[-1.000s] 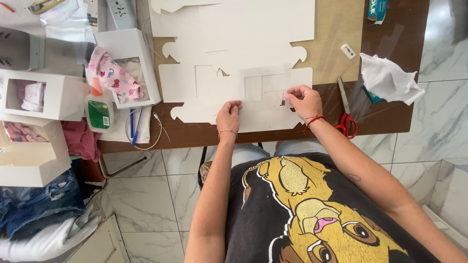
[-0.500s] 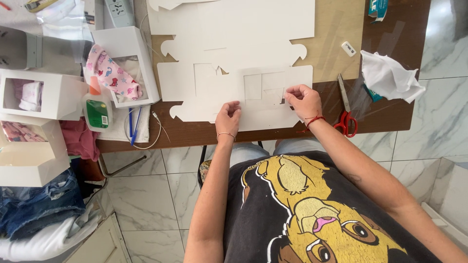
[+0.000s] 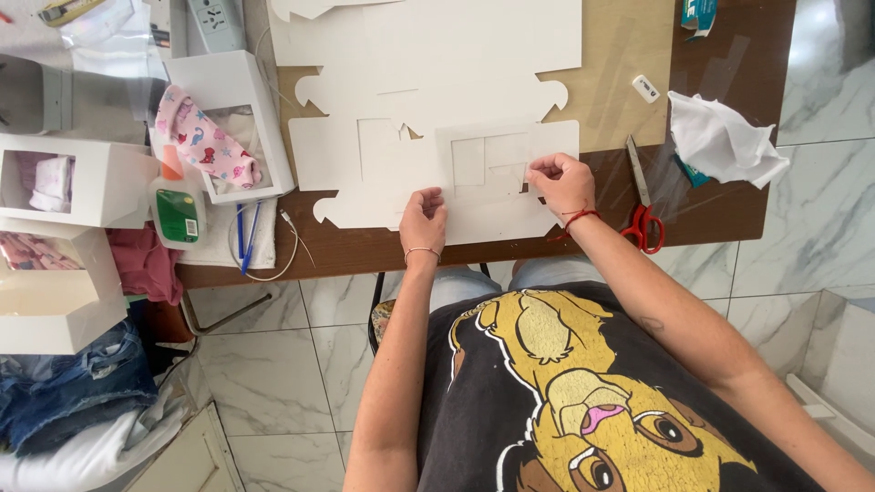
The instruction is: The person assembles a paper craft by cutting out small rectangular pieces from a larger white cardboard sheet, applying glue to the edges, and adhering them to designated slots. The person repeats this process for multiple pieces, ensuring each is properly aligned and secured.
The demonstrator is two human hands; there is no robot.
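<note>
A flat white die-cut cardboard box blank (image 3: 365, 173) lies on the brown table (image 3: 711, 214), with a second white blank (image 3: 437, 46) behind it. My left hand (image 3: 423, 219) presses its fingertips down on the near edge of the blank. My right hand (image 3: 558, 182) rests on the blank's right part, fingers pinched at a small cut-out window; what it pinches is too small to tell.
Red-handled scissors (image 3: 643, 205) lie right of my right hand. A crumpled white cloth (image 3: 725, 137) sits at the far right. A glue bottle (image 3: 175, 205), blue pens (image 3: 244, 232), an open white box with patterned fabric (image 3: 205, 137) and stacked window boxes (image 3: 64, 182) stand left.
My left hand has shifted slightly along the near edge of the blank. My right hand stays at the cut-out.
</note>
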